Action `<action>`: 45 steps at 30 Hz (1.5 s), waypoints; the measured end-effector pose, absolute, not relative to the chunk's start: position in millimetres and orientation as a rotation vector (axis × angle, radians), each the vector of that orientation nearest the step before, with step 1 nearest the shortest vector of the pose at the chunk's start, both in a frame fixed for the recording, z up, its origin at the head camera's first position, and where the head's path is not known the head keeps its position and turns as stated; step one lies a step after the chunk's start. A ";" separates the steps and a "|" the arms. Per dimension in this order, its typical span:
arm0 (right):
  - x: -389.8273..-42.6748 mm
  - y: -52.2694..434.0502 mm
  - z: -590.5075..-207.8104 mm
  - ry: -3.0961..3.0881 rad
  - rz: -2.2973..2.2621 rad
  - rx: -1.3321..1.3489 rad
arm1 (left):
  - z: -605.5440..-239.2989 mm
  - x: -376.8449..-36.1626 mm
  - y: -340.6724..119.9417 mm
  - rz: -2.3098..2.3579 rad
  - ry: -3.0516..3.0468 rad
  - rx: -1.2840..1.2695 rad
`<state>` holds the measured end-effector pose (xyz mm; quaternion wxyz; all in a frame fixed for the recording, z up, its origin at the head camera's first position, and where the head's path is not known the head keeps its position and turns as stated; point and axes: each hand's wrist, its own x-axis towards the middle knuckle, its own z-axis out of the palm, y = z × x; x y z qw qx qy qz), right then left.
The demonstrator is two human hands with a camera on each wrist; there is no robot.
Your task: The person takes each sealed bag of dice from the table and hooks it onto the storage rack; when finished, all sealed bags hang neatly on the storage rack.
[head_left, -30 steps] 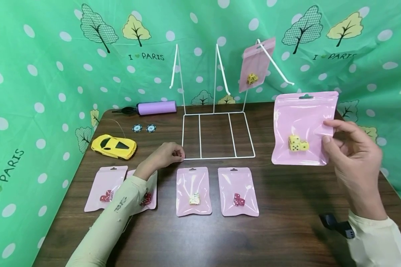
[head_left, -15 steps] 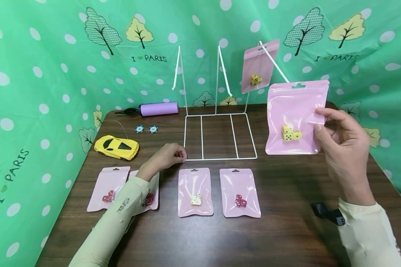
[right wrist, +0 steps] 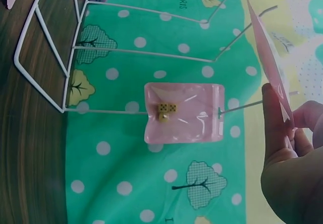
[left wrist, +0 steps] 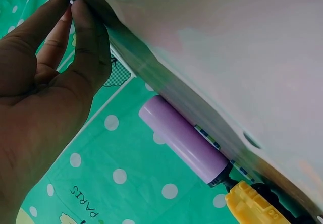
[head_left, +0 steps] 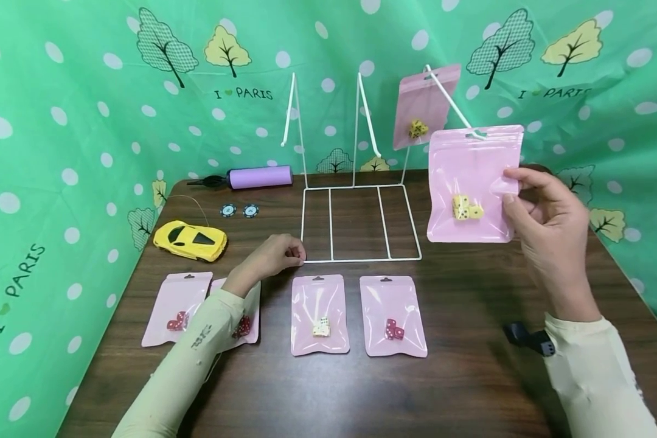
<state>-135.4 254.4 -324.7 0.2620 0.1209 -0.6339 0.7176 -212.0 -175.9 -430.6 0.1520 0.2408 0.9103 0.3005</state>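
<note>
Two hands in view, I'm logging fast. Right hand [head_left: 547,225] pinches the right edge of a pink pouch [head_left: 473,182] with yellow dice [head_left: 466,208] inside, thumb and fingers clamped on it, pouch held upright in the air. Since a second ago the pouch has gone up and left: it was lower and further right, now its hang hole sits right at the tip of the right-most hook [head_left: 451,103] of the white wire rack [head_left: 358,222]. I read that as lining up the hole with the hook tip; not threaded on yet as far as I can tell. Another pink pouch [head_left: 424,106] with yellow dice already hangs further up that same hook; right wrist view shows it too [right wrist: 184,113], with the held pouch edge-on by the thumb [right wrist: 270,77]. Left hand [head_left: 271,255] hasn't moved, fingers curled, fingertips pinching the front left corner of the rack base on the table [head_left: 471,365], steadying it I'd say. Four more pink pouches lie flat in a row in front, e.g. one with pale dice [head_left: 319,313] and one with red dice [head_left: 392,315]. Yellow toy car [head_left: 190,240], purple pump [head_left: 257,177] and two poker chips [head_left: 236,210] sit back left, untouched.
</note>
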 end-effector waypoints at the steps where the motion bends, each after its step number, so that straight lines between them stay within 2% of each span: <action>1: -137.6 253.6 -324.8 -1.732 1.927 0.317 | -431.1 -211.9 -176.0 0.863 2.613 0.691; 30: -228.2 226.0 -319.4 -1.744 2.022 0.125 | -432.9 -211.6 -176.9 0.868 2.639 0.714; 45: -240.2 225.0 -324.8 -1.835 1.921 0.180 | -431.4 -211.4 -177.0 0.871 2.634 0.710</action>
